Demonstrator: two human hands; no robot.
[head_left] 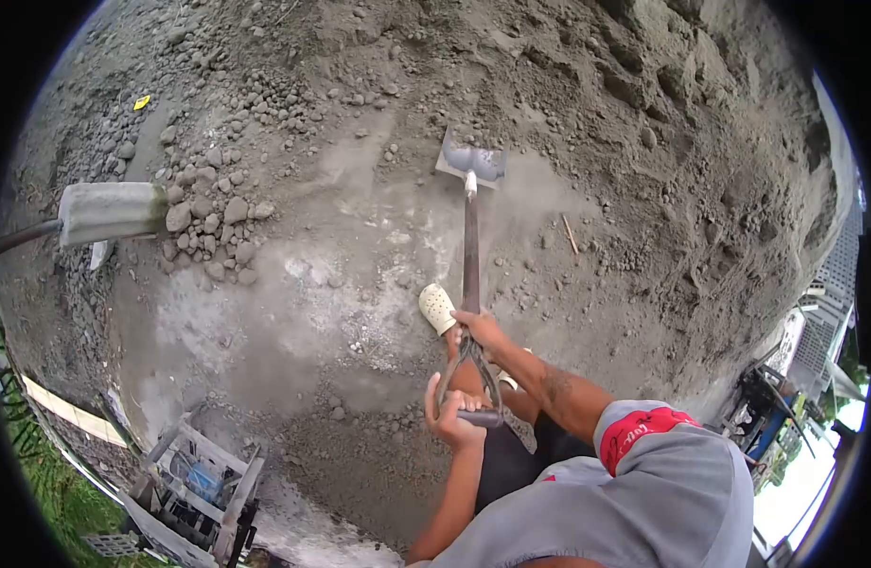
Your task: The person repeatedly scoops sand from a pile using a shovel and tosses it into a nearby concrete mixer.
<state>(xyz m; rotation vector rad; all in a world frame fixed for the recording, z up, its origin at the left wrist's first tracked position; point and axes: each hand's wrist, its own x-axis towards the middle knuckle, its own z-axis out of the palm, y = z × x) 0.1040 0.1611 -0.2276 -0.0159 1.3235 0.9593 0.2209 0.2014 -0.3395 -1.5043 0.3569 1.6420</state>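
A long shovel point(471, 246) points away from me, its metal blade point(475, 161) resting at the foot of a heap of grey sand. My left hand point(454, 421) is closed around the crossbar at the handle's near end. Farther up, my right hand point(483, 331) grips the shaft just above the point where the handle forks. A cream perforated clog point(437, 309) is on one foot beside the shaft; the other foot is mostly hidden under my right forearm.
The sand heap point(662, 170) rises ahead and to the right. Stones point(208, 218) lie at the left beside a concrete post point(112, 213). A thin stick point(570, 234) is right of the blade. A wooden-framed machine point(203, 483) stands at the lower left.
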